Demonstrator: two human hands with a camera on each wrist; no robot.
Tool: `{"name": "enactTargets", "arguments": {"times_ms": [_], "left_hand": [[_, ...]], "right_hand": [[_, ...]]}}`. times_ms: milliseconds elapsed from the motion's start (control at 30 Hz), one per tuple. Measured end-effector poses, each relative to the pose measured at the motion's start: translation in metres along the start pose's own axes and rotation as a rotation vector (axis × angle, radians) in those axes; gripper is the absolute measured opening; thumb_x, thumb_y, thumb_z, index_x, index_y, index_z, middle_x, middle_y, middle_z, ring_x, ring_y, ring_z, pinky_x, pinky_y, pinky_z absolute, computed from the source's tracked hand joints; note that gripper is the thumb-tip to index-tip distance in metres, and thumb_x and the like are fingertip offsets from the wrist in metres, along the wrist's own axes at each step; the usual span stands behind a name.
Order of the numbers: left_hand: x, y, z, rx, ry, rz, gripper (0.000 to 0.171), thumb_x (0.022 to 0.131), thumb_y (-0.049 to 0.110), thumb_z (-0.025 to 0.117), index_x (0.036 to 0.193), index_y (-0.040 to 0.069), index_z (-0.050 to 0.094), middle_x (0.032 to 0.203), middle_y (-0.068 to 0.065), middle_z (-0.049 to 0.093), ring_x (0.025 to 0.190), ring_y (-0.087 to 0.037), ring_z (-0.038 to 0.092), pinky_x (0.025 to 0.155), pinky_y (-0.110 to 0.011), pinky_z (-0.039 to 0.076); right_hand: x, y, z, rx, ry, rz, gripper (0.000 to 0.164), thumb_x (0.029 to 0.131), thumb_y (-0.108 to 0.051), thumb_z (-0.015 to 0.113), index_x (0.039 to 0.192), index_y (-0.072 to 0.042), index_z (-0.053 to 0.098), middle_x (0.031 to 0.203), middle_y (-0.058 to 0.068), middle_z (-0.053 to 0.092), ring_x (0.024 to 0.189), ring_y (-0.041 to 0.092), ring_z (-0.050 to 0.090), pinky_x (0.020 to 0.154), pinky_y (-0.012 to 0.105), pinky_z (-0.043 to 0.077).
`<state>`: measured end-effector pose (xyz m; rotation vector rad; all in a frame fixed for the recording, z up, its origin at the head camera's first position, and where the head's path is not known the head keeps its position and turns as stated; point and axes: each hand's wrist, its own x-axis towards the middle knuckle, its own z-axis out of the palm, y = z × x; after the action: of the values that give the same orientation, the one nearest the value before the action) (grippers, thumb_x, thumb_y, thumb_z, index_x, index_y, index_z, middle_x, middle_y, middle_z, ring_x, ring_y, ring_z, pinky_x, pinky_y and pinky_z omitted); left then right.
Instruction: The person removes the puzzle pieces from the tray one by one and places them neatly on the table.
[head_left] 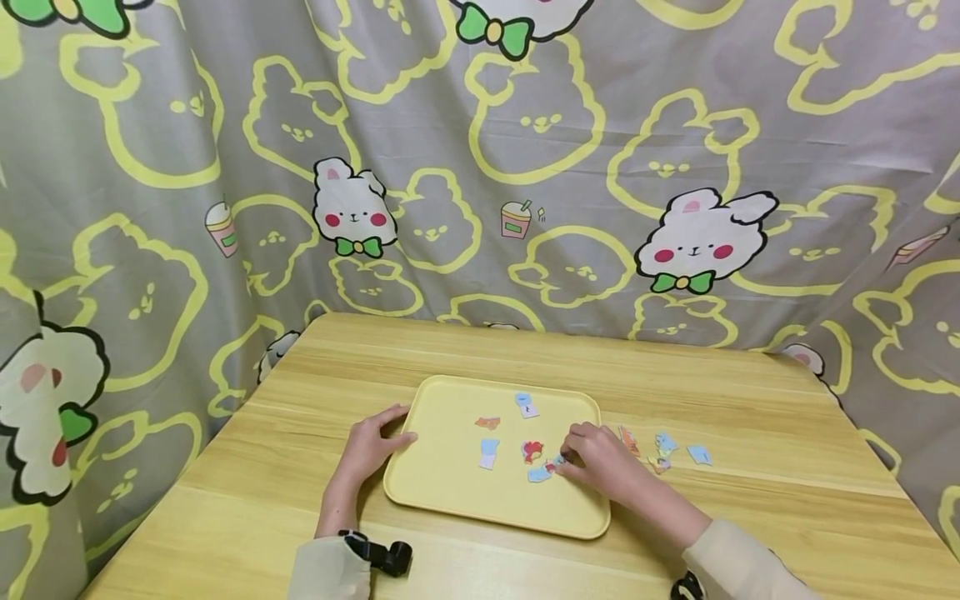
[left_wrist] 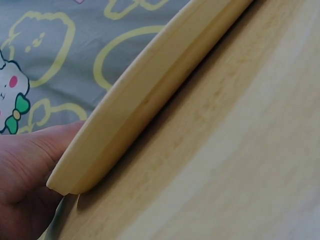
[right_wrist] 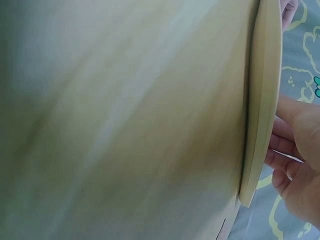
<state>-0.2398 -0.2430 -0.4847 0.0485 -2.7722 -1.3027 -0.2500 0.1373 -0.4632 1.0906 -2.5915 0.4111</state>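
A yellow tray (head_left: 450,492) lies on the table with several small printed puzzle pieces on it, among them an orange one (head_left: 487,423), a red one (head_left: 532,452) and a blue-and-white one (head_left: 489,453). At the tray's left edge is my left hand (head_left: 369,446), thumb over the rim and fingers spread along the outside. My right hand (head_left: 600,458), over the tray's right part, pinches a small blue puzzle piece (head_left: 558,462) beside a light-blue piece (head_left: 538,475). In the right wrist view the tray's wall (right_wrist: 262,100) hides the fingertips and that piece.
Right of the tray, more puzzle pieces lie on the wooden table (head_left: 262,500): an orange one (head_left: 628,440), some overlapping blue and yellow ones (head_left: 663,443) and a blue one (head_left: 701,454). A grey curtain (head_left: 420,125) with bear and rabbit prints surrounds the table.
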Motion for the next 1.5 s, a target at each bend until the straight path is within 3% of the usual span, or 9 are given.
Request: {"name": "enactTargets", "arguments": {"times_ms": [367,633,933,1067,1267,1500], "left_hand": [[0.0000,0.0015,0.0005,0.007,0.004,0.001,0.052,0.087,0.022,0.075,0.136,0.011,0.060,0.145,-0.019,0.052,0.138,-0.040,0.044,0.116,-0.055,0.036],[-0.0002,-0.0008,0.0013,0.004,0.003,-0.003,0.052,0.087,0.024,0.075,0.136,0.013,0.060,0.146,-0.018,0.051,0.139,-0.040,0.043,0.116,-0.055,0.035],[-0.0003,0.0001,0.0014,0.002,0.004,-0.010,0.053,0.087,0.024,0.075,0.136,0.013,0.060,0.146,-0.018,0.051,0.139,-0.039,0.043,0.116,-0.055,0.035],[-0.0010,0.0015,0.0009,0.026,0.012,0.004,0.053,0.086,0.023,0.075,0.135,0.011,0.060,0.143,-0.019,0.053,0.137,-0.040,0.045,0.115,-0.055,0.037],[-0.0011,0.0018,0.0007,0.028,0.010,0.005,0.053,0.086,0.022,0.075,0.135,0.010,0.060,0.143,-0.020,0.053,0.137,-0.041,0.045,0.115,-0.055,0.037],[-0.0006,0.0008,0.0009,0.031,0.007,0.012,0.053,0.086,0.022,0.075,0.136,0.011,0.060,0.144,-0.020,0.053,0.137,-0.040,0.045,0.115,-0.055,0.037]], "right_hand": [[0.0010,-0.0009,-0.0011,-0.036,-0.012,-0.015,0.018,0.077,-0.024,0.082,0.079,-0.010,0.071,0.075,-0.005,0.062,0.069,0.008,0.054,0.061,0.021,0.042],[0.0013,0.0008,0.0038,-0.083,0.107,-0.120,0.020,0.073,-0.023,0.084,0.074,-0.010,0.070,0.071,-0.005,0.061,0.066,0.007,0.053,0.059,0.020,0.042],[0.0006,0.0049,0.0048,-0.088,0.171,-0.174,0.019,0.070,-0.024,0.083,0.074,-0.012,0.069,0.072,-0.006,0.061,0.065,0.006,0.052,0.062,0.022,0.047],[-0.0001,0.0045,0.0016,0.003,0.177,-0.152,0.020,0.070,-0.022,0.084,0.079,-0.012,0.069,0.076,-0.006,0.062,0.070,0.004,0.055,0.065,0.020,0.052],[-0.0027,0.0046,-0.0035,0.157,0.152,-0.039,0.018,0.072,-0.017,0.083,0.083,-0.012,0.069,0.079,-0.006,0.062,0.074,0.002,0.054,0.064,0.017,0.053],[-0.0043,0.0047,-0.0043,0.244,0.171,0.040,0.018,0.073,-0.015,0.083,0.084,-0.015,0.069,0.078,-0.007,0.063,0.073,0.002,0.055,0.062,0.020,0.053]]}}
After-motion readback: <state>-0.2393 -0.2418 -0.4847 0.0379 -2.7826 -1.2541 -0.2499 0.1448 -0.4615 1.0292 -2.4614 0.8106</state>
